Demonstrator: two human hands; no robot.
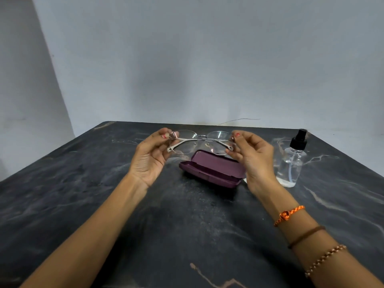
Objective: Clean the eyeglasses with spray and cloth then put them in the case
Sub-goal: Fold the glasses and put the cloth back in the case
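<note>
Thin-framed eyeglasses (pixel 200 140) with clear lenses are held in the air above the table, their temples folded across behind the lenses. My left hand (pixel 150 157) pinches the left end of the frame and my right hand (pixel 252 157) pinches the right end. Directly below them a purple glasses case (pixel 212 169) lies open on the table, its inside empty. A clear spray bottle (pixel 292 163) with a black nozzle stands upright to the right of the case. A small white sliver, perhaps cloth, shows behind my right wrist.
The dark marbled table (pixel 187 225) ends at a far edge just behind the glasses, against a pale wall. Its left edge slants away at the left. Bracelets circle my right wrist.
</note>
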